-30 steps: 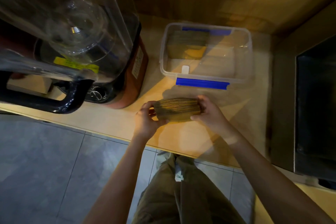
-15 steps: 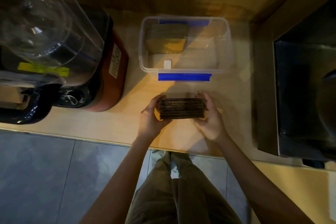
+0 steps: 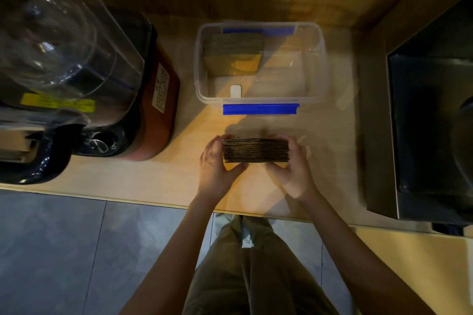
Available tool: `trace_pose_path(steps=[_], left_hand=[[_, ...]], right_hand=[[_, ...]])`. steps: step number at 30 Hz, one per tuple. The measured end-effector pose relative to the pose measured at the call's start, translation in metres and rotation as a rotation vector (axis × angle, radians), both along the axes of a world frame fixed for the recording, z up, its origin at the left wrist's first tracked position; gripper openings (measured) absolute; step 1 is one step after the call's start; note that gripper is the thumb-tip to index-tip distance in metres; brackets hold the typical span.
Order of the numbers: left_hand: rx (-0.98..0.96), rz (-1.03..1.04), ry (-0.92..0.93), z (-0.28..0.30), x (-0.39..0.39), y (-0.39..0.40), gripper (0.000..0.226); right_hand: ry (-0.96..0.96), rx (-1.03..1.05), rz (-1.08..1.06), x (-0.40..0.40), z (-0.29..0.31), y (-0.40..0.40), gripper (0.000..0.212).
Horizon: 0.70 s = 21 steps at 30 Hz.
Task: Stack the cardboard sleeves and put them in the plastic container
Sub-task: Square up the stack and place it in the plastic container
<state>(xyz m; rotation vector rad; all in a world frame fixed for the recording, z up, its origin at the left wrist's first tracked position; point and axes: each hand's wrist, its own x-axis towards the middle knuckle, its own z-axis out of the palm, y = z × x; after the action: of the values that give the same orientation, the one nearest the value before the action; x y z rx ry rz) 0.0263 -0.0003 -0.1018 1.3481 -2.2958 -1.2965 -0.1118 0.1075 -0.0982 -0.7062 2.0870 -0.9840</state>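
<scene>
Wooden counter [image 3: 163,176]: my left hand [image 3: 215,166] and right hand [image 3: 294,169] clasp 1 stack of cardboard sleeves [image 3: 256,150] between them, near the open plastic container [image 3: 321,64], blender [image 3: 76,79] at left.

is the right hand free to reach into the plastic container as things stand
Probably not yet: the right hand and left hand both clamp the sleeve stack. The plastic container itself stands open, nothing between.

head-worn wide-angle view, looking steeply down, close over counter [image 3: 158,181] edge
</scene>
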Motion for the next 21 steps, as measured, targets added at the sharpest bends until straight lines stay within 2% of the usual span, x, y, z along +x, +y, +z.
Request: trace_pose_path(steps=[5,9,13,17,21], left_hand=[[-0.012,-0.032,-0.047,0.0,0.003,-0.002,0.066],[-0.095,-0.068,-0.111,0.001,0.003,-0.006,0.064],[-0.091,-0.087,-0.155,-0.003,0.006,-0.013,0.062],[-0.102,-0.067,-0.169,0.0,0.005,-0.017,0.061],[-0.089,-0.052,-0.188,0.004,0.001,-0.014,0.057]], right_hand=[[0.069,0.005,0.043,-0.002,-0.002,0.001,0.067],[0.094,0.064,0.085,-0.004,-0.004,0.004,0.058],[0.176,0.065,0.132,-0.01,0.0,0.002,0.057],[0.09,-0.012,0.16,-0.013,0.01,0.001,0.072],[0.082,-0.012,0.209,-0.022,0.013,0.005,0.06]])
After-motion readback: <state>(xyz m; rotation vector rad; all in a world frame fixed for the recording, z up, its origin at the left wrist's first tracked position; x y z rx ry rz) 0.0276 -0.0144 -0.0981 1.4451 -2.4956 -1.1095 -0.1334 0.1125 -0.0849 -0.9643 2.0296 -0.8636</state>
